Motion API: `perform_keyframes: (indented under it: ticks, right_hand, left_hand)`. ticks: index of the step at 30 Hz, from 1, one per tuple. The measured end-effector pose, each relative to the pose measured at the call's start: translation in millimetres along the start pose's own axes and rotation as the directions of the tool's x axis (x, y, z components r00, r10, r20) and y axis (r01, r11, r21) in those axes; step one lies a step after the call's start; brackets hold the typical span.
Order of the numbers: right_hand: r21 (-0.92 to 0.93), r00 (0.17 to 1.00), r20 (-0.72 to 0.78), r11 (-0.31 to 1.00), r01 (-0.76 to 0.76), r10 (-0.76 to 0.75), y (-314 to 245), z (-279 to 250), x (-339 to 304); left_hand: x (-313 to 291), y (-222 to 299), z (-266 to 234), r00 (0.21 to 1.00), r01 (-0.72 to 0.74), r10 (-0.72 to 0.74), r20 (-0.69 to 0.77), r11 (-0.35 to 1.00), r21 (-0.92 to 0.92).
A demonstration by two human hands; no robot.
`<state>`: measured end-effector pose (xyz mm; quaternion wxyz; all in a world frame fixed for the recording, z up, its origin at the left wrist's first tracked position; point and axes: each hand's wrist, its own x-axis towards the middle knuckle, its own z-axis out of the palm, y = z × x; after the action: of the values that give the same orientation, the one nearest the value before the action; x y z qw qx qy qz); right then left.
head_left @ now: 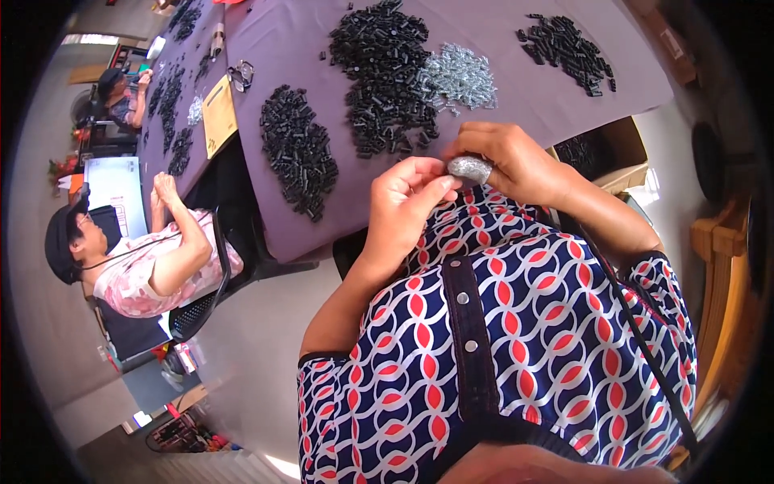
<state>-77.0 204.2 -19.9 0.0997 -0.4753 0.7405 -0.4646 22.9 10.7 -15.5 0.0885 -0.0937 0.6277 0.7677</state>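
Note:
My left hand (pixel 403 206) and my right hand (pixel 512 165) meet in front of my chest at the table's near edge. The left thumb and fingertips pinch together on something too small to make out. Around the right thumb is a silvery grey wrap (pixel 470 168), and the right fingers curl in beside it; whatever they hold is hidden. Just beyond my hands lies a large heap of small black cylindrical pieces (pixel 383 56). A pile of small clear pieces (pixel 463 77) touches its right side.
More black pieces form a left pile (pixel 298 153) and a far right pile (pixel 568 52) on the purple-grey table cover (pixel 500 24). A cardboard box (pixel 621 173) with dark pieces stands below the right edge. Eyeglasses (pixel 240 77) lie near a yellow envelope (pixel 219 115). A co-worker (pixel 153 266) sits left.

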Motion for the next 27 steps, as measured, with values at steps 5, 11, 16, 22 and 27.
perform_keyframes:
  ticks: [5, 11, 16, 22, 27]
  right_hand:
    - [-0.171, 0.999, 0.022, 0.985, -0.038, 0.042, -11.7, -10.7, 8.9]
    - [-0.532, 0.992, 0.007, 0.840, 0.109, -0.124, -8.1, 5.9, 20.6]
    - [-0.449, 0.987, -0.100, 0.891, 0.071, -0.129, 3.7, 16.3, 13.4]
    - [-0.400, 0.986, -0.082, 0.911, 0.101, -0.145, 11.7, 20.3, 9.8]
    - [-0.352, 0.984, -0.096, 0.930, 0.106, -0.148, 11.4, 18.8, 3.9]
  left_hand:
    - [7.7, -3.7, -6.4, 0.993, 0.028, -0.052, -0.110, 0.979, -0.203]
    - [17.5, -10.4, -3.0, 0.995, 0.055, -0.077, -0.059, 0.946, -0.318]
    - [18.4, -18.6, -1.7, 0.997, 0.015, -0.041, -0.071, 0.940, -0.340]
    - [12.6, -13.0, 4.2, 0.991, 0.013, -0.042, -0.124, 0.974, -0.227]
    - [16.4, -6.0, -3.5, 0.981, 0.196, -0.193, 0.039, 0.938, -0.287]
